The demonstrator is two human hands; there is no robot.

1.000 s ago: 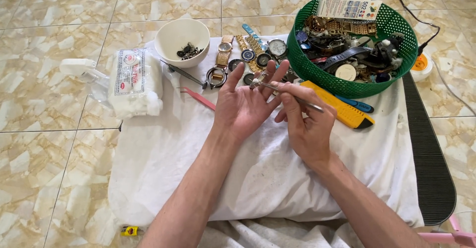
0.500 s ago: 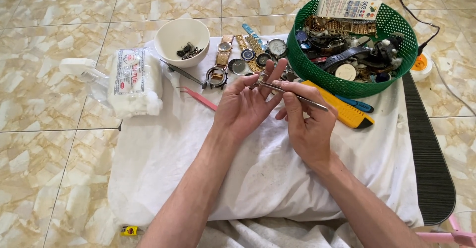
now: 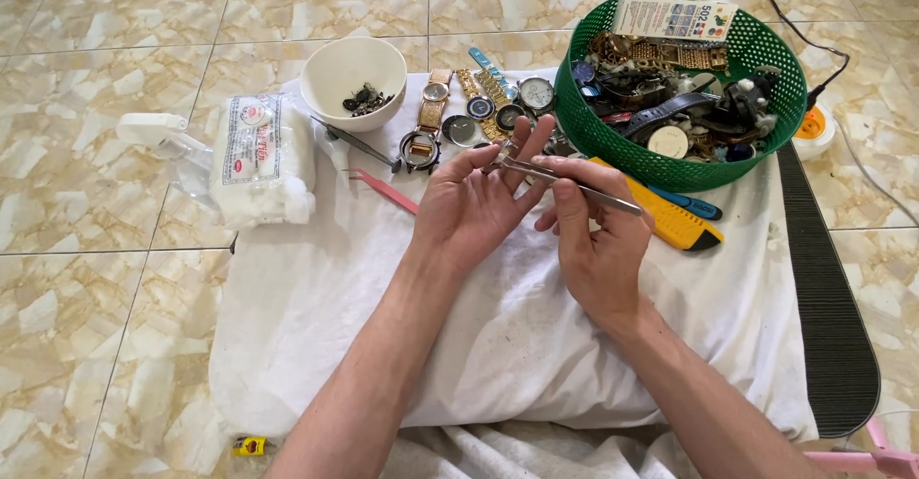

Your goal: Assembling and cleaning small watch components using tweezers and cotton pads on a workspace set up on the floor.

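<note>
My left hand [image 3: 474, 201] is held palm up over the white cloth [image 3: 316, 297], fingers spread toward the row of watch parts. My right hand [image 3: 593, 235] grips metal tweezers [image 3: 565, 178], whose tips reach the left hand's fingertips. Whether a small part sits between the tips is too small to tell. Just beyond the fingers lie several watches and watch cases [image 3: 479, 106].
A white bowl [image 3: 352, 63] with small dark parts stands at the back left, a packet of cotton [image 3: 260, 158] beside it. A green basket [image 3: 593, 130] of watch parts is at the back right. Pink tweezers [image 3: 383, 190], a yellow utility knife [image 3: 675, 225] and a black mat [image 3: 828, 316] lie nearby.
Both hands have drawn slightly toward me and lower. The tweezers' tips have shifted closer to the left hand's fingertips.
</note>
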